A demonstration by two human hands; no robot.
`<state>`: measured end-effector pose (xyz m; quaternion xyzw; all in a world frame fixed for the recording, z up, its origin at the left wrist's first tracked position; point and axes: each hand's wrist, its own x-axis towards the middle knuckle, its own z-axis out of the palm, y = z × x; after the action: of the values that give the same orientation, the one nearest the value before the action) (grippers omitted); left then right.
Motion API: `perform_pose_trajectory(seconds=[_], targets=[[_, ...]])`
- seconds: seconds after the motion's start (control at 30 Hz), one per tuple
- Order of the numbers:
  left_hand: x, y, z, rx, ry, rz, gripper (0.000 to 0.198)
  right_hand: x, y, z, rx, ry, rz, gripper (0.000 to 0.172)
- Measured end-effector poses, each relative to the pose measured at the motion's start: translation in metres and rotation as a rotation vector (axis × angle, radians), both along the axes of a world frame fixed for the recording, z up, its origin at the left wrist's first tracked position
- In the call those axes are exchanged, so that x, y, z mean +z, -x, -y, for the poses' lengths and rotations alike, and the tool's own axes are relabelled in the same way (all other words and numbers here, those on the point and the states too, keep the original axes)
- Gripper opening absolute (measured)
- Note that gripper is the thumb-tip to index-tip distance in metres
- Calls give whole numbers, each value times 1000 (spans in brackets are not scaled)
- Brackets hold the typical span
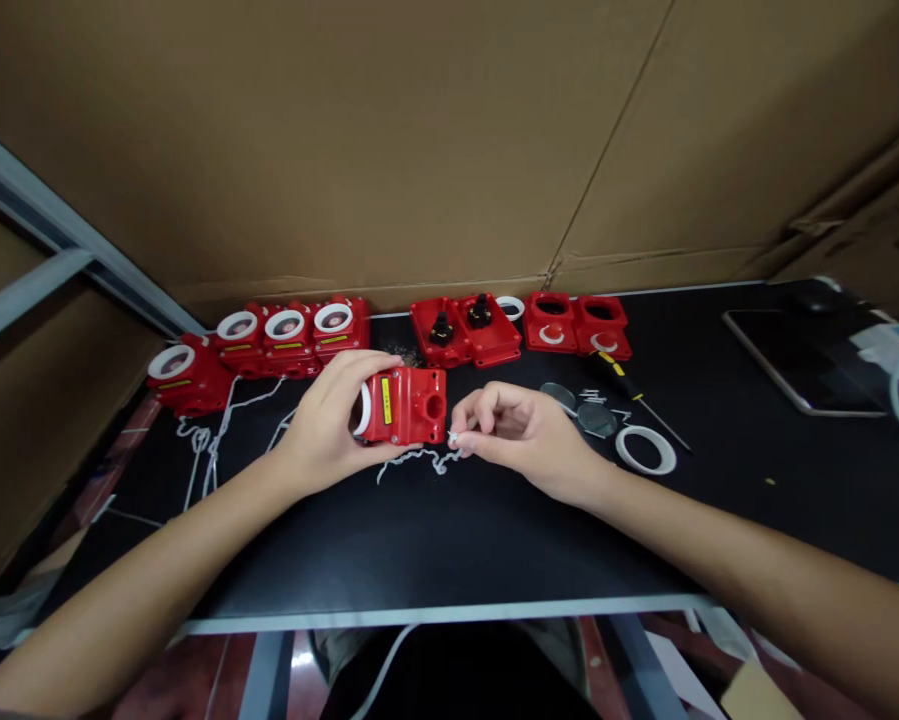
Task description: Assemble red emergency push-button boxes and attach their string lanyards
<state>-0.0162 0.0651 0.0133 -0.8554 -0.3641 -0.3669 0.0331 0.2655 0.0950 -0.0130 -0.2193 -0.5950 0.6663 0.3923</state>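
Note:
My left hand (329,420) grips a red plastic box (405,405) with a yellow label and a white ring on its left face, held just above the black table (434,540). My right hand (513,430) is to the right of the box, with thumb and fingers pinched on the end of a thin white string (419,460). The string trails left under the box.
Several red boxes with white rings (284,335) line the back left. Open red housings (468,330) and two more red parts (576,322) sit at the back middle. A screwdriver (636,395), round lenses (595,418), a white ring (646,449) and a tablet (801,365) lie to the right. Cardboard walls stand behind.

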Motion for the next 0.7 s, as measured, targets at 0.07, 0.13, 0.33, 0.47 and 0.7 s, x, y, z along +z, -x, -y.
perform_pose_trajectory(seconds=[0.07, 0.13, 0.33, 0.47, 0.7], targets=[[-2, -2, 1, -5, 8, -5, 72, -1, -1, 1, 8, 14, 10, 46], [-3, -3, 2, -6, 20, -10, 72, -3, -1, 0, 16, 16, 18, 47], [-2, -5, 5, -21, 29, -12, 71, -7, -2, -1, 17, 42, 43, 46], [-1, -6, 6, -18, 16, -13, 72, -5, -1, 0, 28, 28, 44, 39], [-1, -8, 4, -34, -1, -15, 70, -4, -1, 0, 27, 76, 55, 38]])
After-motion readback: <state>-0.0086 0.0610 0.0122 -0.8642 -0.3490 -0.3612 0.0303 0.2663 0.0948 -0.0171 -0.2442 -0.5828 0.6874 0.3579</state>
